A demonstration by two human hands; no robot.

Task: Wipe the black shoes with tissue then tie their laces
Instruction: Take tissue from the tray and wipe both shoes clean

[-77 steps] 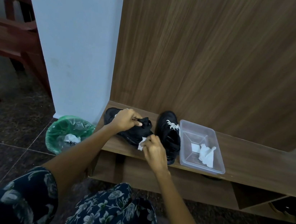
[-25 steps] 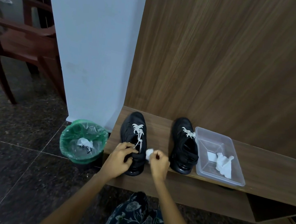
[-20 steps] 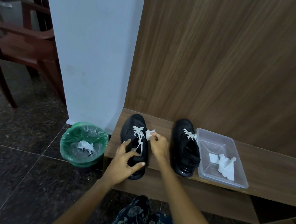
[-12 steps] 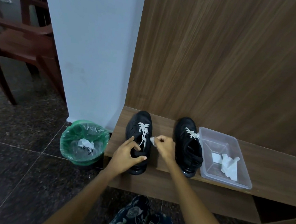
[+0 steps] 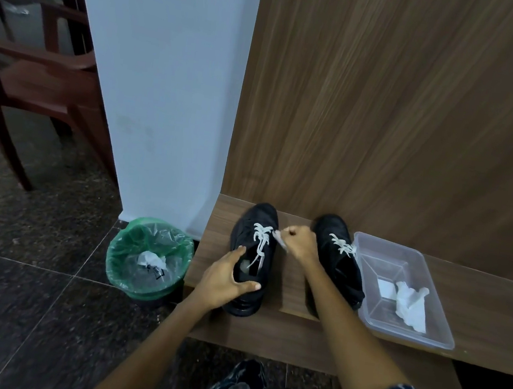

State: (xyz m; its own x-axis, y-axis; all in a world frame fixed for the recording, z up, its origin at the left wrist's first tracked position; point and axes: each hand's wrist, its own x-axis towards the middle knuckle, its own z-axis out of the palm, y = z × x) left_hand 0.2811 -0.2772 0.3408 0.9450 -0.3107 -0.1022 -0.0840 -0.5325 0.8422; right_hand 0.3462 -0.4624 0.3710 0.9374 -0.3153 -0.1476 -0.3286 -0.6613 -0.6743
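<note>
Two black shoes with white laces stand side by side on a low wooden bench [image 5: 479, 298]. My left hand [image 5: 227, 280] grips the heel end of the left shoe [image 5: 257, 227], thumb on one side and fingers curled over the collar. My right hand [image 5: 299, 244] pinches a small crumpled tissue [image 5: 279, 238] against the right side of that shoe, beside its loose laces [image 5: 261, 237]. The right shoe [image 5: 338, 257] stands untouched just past my right wrist.
A clear plastic tray [image 5: 403, 256] with white tissues [image 5: 410, 301] sits to the right of the shoes. A bin with a green liner [image 5: 149, 255] holding a used tissue stands on the dark floor left of the bench. A wood panel rises behind; a wooden chair [image 5: 35, 80] is far left.
The left shoe was set upright from lying on its side. My right hand moved the tissue from the shoe's heel end up to beside the laces. My left hand took hold of the heel.
</note>
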